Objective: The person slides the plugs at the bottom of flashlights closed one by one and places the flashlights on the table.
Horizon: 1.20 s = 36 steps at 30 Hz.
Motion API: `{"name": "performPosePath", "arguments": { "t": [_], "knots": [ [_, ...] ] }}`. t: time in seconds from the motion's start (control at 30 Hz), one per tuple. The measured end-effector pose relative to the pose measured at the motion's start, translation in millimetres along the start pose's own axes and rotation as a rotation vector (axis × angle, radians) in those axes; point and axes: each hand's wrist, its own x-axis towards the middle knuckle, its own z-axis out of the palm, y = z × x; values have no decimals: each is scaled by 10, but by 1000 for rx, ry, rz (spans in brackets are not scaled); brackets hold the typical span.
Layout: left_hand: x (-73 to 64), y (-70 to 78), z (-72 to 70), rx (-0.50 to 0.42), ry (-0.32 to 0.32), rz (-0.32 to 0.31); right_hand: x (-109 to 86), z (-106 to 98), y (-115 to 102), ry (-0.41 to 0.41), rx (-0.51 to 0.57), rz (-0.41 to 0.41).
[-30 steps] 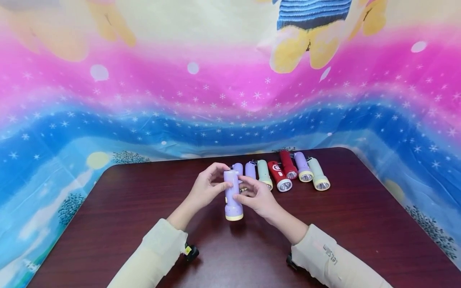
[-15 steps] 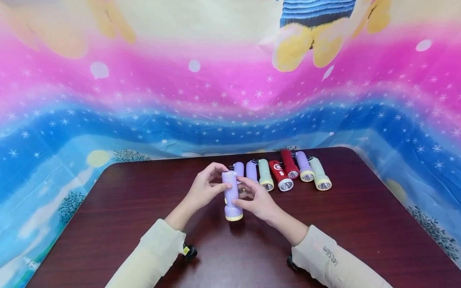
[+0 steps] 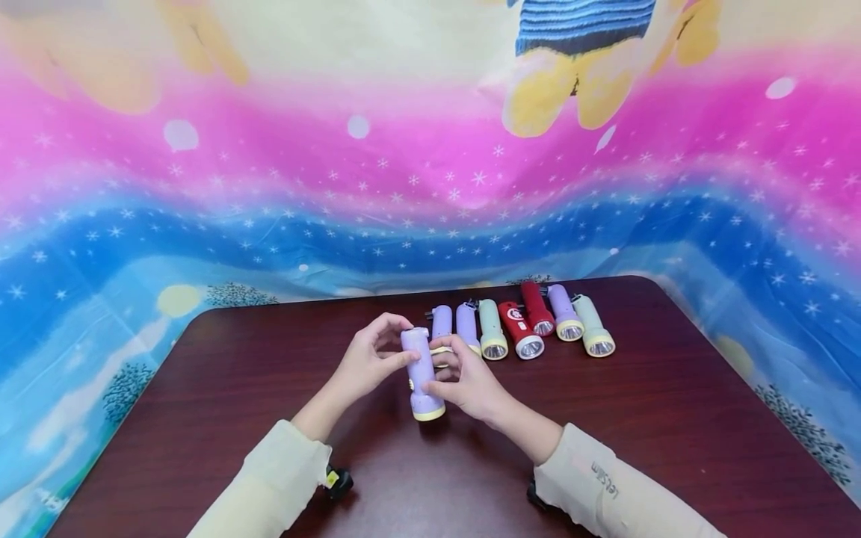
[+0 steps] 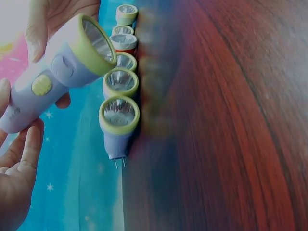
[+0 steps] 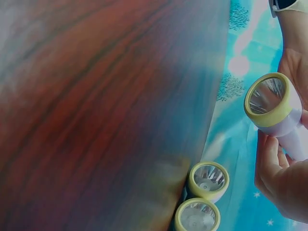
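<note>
A lilac flashlight (image 3: 422,381) with a pale yellow rim is held between both hands above the table, its lens end pointing down toward the person. My left hand (image 3: 368,360) grips its tail end with thumb and fingers. On the other side, my right hand (image 3: 474,382) holds the body closer to the head, thumb in front. A round yellow switch (image 4: 42,85) shows on the flashlight's side in the left wrist view. The clear lens (image 5: 267,96) faces the right wrist camera and looks unlit.
Behind the hands, a row of flashlights lies along the table's far edge: lilac (image 3: 563,308), red (image 3: 535,306) and pale green (image 3: 595,329). Metal plug prongs (image 4: 120,162) stick out of the nearest one in the left wrist view. A printed cloth (image 3: 403,246) hangs behind the table (image 3: 235,418).
Both hands have shifted slightly left and toward the person with the flashlight, which leans a little more. The lilac flashlights behind it now show more fully.
</note>
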Motion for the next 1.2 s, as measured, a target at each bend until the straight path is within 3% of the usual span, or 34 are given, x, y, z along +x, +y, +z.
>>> {"name": "performPosePath", "arguments": {
  "t": [0.27, 0.6, 1.2],
  "knots": [
    [-61, -24, -111, -23, -44, -10, 4, 51, -29, -16, 46, -28],
    [-134, -37, -260, -8, -11, -6, 98, 207, -43, -21, 81, 0],
    [-254, -65, -567, 176, 24, -57, 296, 511, 4, -89, 117, 12]
  ]
}}
